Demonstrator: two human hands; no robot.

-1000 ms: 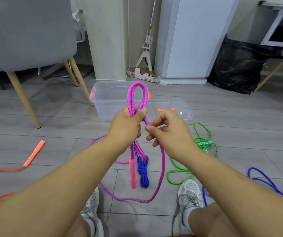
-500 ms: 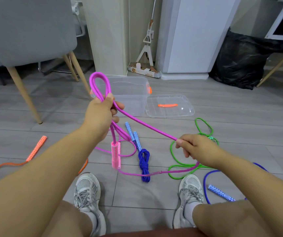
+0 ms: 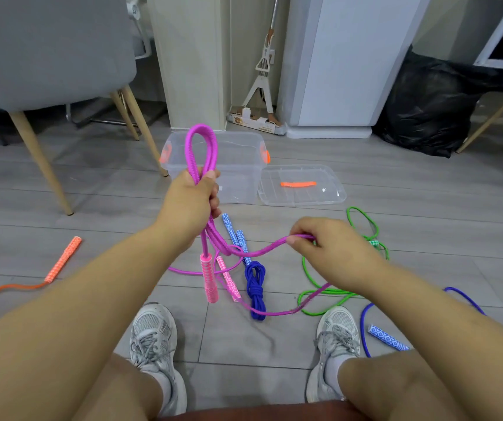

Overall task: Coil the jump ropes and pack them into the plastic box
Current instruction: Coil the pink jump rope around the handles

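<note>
R hand [image 3: 332, 250], nearer the body, low right, pinches the free run of the magenta rope [image 3: 200, 128]. The strand runs left & up to L hand [image 3: 192, 202], which grips the upright loops, long axis approx. vertical, pink handle [image 3: 209, 278] hanging below. Hands well apart. Plastic box [image 3: 241, 177] sits open on the floor, just beyond L hand.

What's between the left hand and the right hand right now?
In the head view, a slack span of the purple jump rope sags from the left hand to the right hand. The blue handles lie on the floor beneath.
</note>
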